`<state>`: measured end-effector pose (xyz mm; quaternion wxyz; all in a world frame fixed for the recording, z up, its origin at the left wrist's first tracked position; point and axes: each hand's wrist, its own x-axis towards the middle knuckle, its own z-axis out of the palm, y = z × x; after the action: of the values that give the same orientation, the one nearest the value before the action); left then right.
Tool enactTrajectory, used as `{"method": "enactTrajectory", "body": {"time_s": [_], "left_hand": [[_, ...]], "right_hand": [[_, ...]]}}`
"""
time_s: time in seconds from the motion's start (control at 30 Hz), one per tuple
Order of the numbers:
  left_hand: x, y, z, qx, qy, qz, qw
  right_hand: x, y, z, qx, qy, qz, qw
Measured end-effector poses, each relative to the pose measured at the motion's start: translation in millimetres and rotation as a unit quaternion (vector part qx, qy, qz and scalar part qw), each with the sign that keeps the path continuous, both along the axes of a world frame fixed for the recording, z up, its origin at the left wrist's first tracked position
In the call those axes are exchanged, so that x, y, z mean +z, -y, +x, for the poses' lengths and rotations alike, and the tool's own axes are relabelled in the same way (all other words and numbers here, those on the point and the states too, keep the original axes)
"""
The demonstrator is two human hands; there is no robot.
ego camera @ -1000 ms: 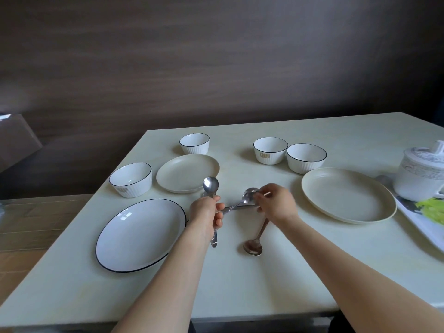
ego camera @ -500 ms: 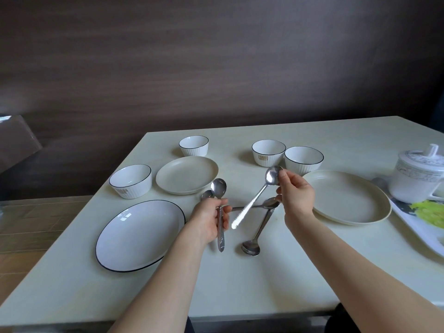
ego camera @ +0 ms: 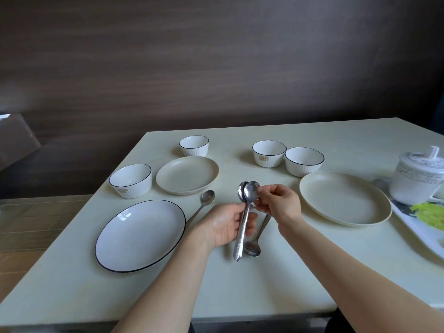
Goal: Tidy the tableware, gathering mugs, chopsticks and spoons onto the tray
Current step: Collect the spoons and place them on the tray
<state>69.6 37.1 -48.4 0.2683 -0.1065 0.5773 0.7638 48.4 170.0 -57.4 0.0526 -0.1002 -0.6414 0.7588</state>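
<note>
Gripped in the left hand (ego camera: 227, 225) are two upright spoons (ego camera: 245, 212), while the right hand (ego camera: 278, 204) pinches the front spoon's bowl above the table (ego camera: 276, 284).

Home dining area: pale table (ego camera: 276, 280) set with bowls (ego camera: 131, 180), plates (ego camera: 140, 234) and spoons (ego camera: 249, 195), lidded mug (ego camera: 414, 179) on a tray (ego camera: 422, 233), dark wood-look wall (ego camera: 216, 68), wood-pattern floor (ego camera: 28, 227) at left.
</note>
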Motion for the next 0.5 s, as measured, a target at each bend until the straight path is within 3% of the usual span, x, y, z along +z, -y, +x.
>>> {"method": "enactTrajectory", "body": {"time_s": [0.17, 0.23, 0.27, 0.37, 0.43, 0.5], "left_hand": [[-3, -2, -1, 0.030, -0.034, -0.025, 0.999], [-3, 1, -6, 0.074, -0.030, -0.039, 0.996], [-3, 4, -8, 0.095, -0.022, -0.041, 0.994], [-3, 15, -13, 0.157, 0.013, -0.036, 0.987], [-4, 20, -14, 0.181, 0.034, -0.035, 0.982], [-4, 23, -15, 0.192, 0.043, -0.034, 0.980]], "right_hand": [[-1, 3, -1, 0.022, 0.002, 0.013, 1.000], [-6, 2, -4, 0.009, 0.007, 0.097, 0.995], [-10, 1, -7, 0.005, 0.005, 0.187, 0.982], [-18, -4, -5, 0.079, 0.009, 0.490, 0.868], [-21, -1, -1, 0.130, 0.020, 0.594, 0.793], [-23, 3, 2, 0.142, 0.012, 0.647, 0.749]]}}
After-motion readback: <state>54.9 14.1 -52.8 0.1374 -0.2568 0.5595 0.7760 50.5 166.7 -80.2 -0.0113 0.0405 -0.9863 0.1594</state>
